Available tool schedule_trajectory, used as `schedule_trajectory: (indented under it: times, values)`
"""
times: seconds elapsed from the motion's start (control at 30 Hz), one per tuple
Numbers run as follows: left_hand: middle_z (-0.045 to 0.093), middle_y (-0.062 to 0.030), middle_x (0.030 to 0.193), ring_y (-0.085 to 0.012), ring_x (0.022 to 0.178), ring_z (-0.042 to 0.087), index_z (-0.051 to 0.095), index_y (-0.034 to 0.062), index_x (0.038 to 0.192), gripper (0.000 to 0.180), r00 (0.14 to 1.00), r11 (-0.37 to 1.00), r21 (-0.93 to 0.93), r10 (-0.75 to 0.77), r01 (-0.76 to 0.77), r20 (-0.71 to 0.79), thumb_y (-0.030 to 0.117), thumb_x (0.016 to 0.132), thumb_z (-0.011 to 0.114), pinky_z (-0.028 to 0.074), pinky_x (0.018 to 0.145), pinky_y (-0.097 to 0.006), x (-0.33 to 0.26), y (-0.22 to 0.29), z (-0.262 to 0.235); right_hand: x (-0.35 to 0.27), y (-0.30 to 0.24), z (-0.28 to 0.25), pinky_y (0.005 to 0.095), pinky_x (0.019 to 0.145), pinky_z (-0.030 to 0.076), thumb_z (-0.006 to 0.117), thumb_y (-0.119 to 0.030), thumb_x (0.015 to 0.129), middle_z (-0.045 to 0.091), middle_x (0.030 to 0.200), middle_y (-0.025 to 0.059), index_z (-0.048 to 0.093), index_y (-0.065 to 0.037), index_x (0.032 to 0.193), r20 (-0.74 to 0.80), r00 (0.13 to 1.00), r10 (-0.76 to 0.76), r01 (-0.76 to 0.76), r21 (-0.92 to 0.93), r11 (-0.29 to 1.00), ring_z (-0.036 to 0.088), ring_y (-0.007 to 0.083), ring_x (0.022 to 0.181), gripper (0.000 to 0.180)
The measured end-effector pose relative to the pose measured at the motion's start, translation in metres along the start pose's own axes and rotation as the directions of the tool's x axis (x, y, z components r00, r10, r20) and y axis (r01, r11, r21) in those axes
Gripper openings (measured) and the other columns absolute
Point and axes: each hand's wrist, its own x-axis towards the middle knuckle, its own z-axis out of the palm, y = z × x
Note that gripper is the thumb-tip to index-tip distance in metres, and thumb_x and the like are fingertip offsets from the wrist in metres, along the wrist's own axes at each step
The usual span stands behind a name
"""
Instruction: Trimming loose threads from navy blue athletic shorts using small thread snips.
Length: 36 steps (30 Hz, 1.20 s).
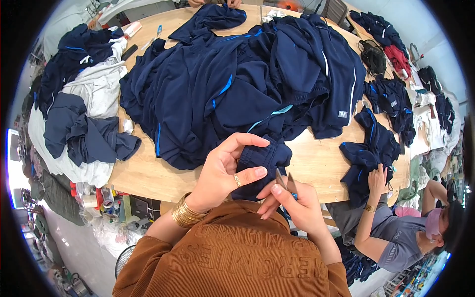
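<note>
My left hand (220,171) is closed on the gathered, elastic-looking edge of a navy garment (264,157), its thumb and forefinger pinching the cloth near the table's front edge. In my right hand (303,204) is a pair of thread snips (280,179), with pointed metal blades spread apart and a bit of blue at the handle. The blades point up beside the held cloth; whether they touch it I cannot tell. Below my fingers the garment hangs in front of my brown top, partly hidden. Just beyond lies a large heap of navy garments (193,94) with blue, light-blue and white trim.
White and grey clothes (94,84) cover the table's left side. At right, a co-worker's hand (377,180) touches another navy garment (368,143). Another person's hands (232,3) hold navy cloth at the far edge. A blue-handled tool (159,31) lies at far left.
</note>
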Motion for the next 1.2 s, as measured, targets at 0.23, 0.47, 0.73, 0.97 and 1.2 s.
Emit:
schedule_trajectory:
  times: [0.23, 0.47, 0.73, 0.97, 1.2]
  values:
    - [0.055, -0.0086, 0.109, -0.0124, 0.099, 0.054, 0.049, -0.0003, 0.114, 0.04, 1.0, 0.999, -0.033, -0.019, 0.019, -0.016, 0.001, 0.078, 0.066, 0.042, 0.087, -0.025, -0.001, 0.0, -0.001, -0.001, -0.004, -0.004, 0.0208, 0.053, 0.049, 0.049, -0.016, 0.093, 0.058, 0.065, 0.0061, 0.058, 0.003, 0.091, -0.019, 0.997, 0.077, -0.077, 0.03, 0.997, 0.058, 0.0101, 0.057, 0.022]
    - [0.055, -0.0079, 0.109, -0.0115, 0.099, 0.053, 0.048, -0.0004, 0.115, 0.04, 1.0, 1.0, 0.014, -0.006, 0.005, 0.011, 0.001, 0.079, 0.065, 0.043, 0.087, -0.025, -0.001, -0.001, -0.001, 0.007, 0.004, 0.006, 0.0188, 0.047, 0.04, 0.067, 0.003, 0.076, 0.061, 0.068, 0.0018, 0.063, -0.001, 0.09, -0.277, 0.74, -0.614, 0.358, -0.61, 0.707, 0.052, 0.0041, 0.053, 0.016]
    - [0.056, -0.0067, 0.106, -0.01, 0.097, 0.054, 0.05, -0.0004, 0.114, 0.037, 0.997, 0.997, 0.03, -0.066, 0.065, 0.044, 0.001, 0.08, 0.064, 0.045, 0.084, -0.024, 0.002, -0.003, 0.001, 0.02, 0.004, -0.009, 0.0214, 0.048, 0.038, 0.065, 0.004, 0.076, 0.055, 0.064, 0.0045, 0.056, 0.0, 0.087, 0.121, 0.63, -0.767, 0.405, -0.894, 0.191, 0.049, 0.0081, 0.05, 0.014]
    - [0.057, -0.0074, 0.107, -0.0097, 0.096, 0.055, 0.053, -0.0027, 0.11, 0.031, 0.999, 0.997, 0.078, -0.027, 0.023, 0.046, 0.0, 0.08, 0.063, 0.045, 0.085, -0.023, 0.002, -0.006, -0.001, 0.009, -0.007, -0.013, 0.0208, 0.058, 0.042, 0.061, -0.001, 0.081, 0.059, 0.074, 0.002, 0.058, -0.001, 0.089, -0.335, 0.801, -0.496, 0.341, -0.424, 0.839, 0.05, 0.0057, 0.06, 0.009]
    - [0.058, -0.0077, 0.106, -0.01, 0.096, 0.055, 0.055, -0.0038, 0.109, 0.031, 0.996, 0.998, 0.006, -0.069, 0.069, 0.051, 0.0, 0.08, 0.063, 0.045, 0.085, -0.023, 0.001, -0.005, -0.002, 0.011, 0.004, -0.011, 0.021, 0.051, 0.04, 0.067, 0.001, 0.075, 0.052, 0.063, 0.0026, 0.064, -0.002, 0.091, -0.17, 0.753, -0.635, 0.387, -0.667, 0.637, 0.048, 0.0085, 0.053, 0.016]
